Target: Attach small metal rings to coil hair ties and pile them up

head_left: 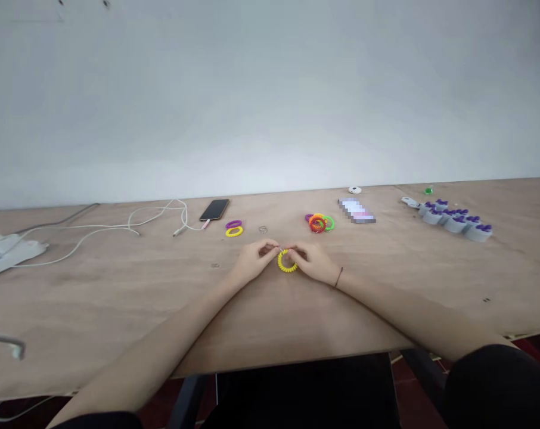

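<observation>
Here: our two hands meet over a yellow coil (287, 263) near the front of a plywood table (270, 322).

Left hand: our left hand (253, 263) comes in from one side, its fingertips closed on the coil's upper rim.

Right hand: our right hand (308, 263) comes in from the other, curled against the coil, with a thin cord (338, 277) around the wrist.

Hold: the hands are together, almost touching at the fingertips. Their shared pinch appears to keep the coil up on its edge, not lying flat.

Hidden: our fingers cover the coil's top. A small silvery glint (281, 248) shows there, but we cannot make out what it is.

Nearby: a purple coil (233, 224) rests on a second yellow coil (234, 232), just beside a small metal ring (263, 229). A heap of coloured coils (318, 223) lies ahead of our hands.

Farther off: a phone (214, 209) lies beside a white cable (156, 220). A pixelated packet (356, 210) is unreadable, purple-topped cups (453, 224) stand grouped at right, and a white charger (8, 253) is cut off at the left edge.
</observation>
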`<state>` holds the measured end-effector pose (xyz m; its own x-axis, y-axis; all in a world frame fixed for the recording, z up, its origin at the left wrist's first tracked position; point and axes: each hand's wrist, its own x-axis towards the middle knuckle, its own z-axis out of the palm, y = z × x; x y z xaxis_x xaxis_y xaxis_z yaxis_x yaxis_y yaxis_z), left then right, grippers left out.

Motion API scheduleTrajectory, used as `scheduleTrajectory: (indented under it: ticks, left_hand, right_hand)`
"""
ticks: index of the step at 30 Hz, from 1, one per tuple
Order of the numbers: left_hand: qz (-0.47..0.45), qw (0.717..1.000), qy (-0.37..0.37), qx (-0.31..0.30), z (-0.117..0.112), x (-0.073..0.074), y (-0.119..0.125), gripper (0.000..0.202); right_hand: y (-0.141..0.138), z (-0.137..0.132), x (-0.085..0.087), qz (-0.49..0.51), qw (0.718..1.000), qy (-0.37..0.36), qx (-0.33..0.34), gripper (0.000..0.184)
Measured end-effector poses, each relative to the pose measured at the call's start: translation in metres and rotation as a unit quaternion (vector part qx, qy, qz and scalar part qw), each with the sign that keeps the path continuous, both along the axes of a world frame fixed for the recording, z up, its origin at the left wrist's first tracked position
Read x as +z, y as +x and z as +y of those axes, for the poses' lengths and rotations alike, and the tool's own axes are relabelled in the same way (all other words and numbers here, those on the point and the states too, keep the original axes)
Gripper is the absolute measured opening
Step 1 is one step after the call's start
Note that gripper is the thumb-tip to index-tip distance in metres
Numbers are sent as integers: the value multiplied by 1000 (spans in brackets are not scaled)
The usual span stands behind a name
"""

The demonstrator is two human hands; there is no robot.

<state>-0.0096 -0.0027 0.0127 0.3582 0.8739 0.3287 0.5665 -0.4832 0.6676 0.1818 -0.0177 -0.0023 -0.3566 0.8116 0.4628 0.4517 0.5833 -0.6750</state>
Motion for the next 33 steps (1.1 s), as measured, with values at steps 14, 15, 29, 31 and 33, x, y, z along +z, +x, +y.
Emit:
scheduleTrajectory:
  ticks: [14,15,29,31,33]
  left_hand:
    - [22,999,8,-30,-2,4,0,31]
    - [35,999,13,-28,-3,5,0,32]
    - [73,997,8,-18,-1,4,1,34]
    - [78,997,6,-11,0,3,-1,37]
    - [97,995,12,-12,1,1,-1,35]
  right_hand:
    - [0,3,0,26,999,-1,-33,20]
    - [0,3,-1,31,999,2,-36,20]
    - [5,20,-7,87,995,4,-47,24]
    - [14,37,-10,102,990,13,-102,25]
    - [27,56,-12,118,978,34,-171,28]
